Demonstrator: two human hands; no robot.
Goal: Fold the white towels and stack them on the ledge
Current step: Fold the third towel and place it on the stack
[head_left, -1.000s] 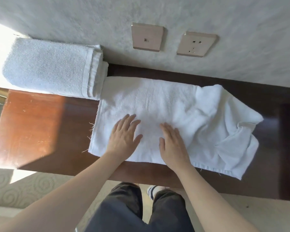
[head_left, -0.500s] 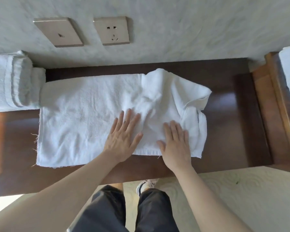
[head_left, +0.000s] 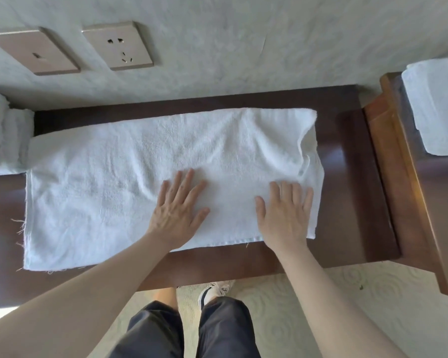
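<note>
Dark wooden bench point(head_left: 347, 215); white towel point(head_left: 140, 164), hands point(head_left: 177, 210) flat, grasping nothing; rumpled right end may fold crooked.

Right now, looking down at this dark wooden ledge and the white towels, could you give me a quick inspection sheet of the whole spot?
Surface: dark brown polished wooden ledge along the wall, with a raised lighter-wood section at the right.
Job's things: white terry towel spread flat, its right end rumpled; folded white towel at the left edge; another white towel on the raised section.
Clutter: nothing seen.
Grippers: left hand and right hand press flat on the spread towel, fingers straight.
Cables: nothing seen.
Surroundings: textured pale wall, two beige wall plates, patterned pale carpet.
</note>
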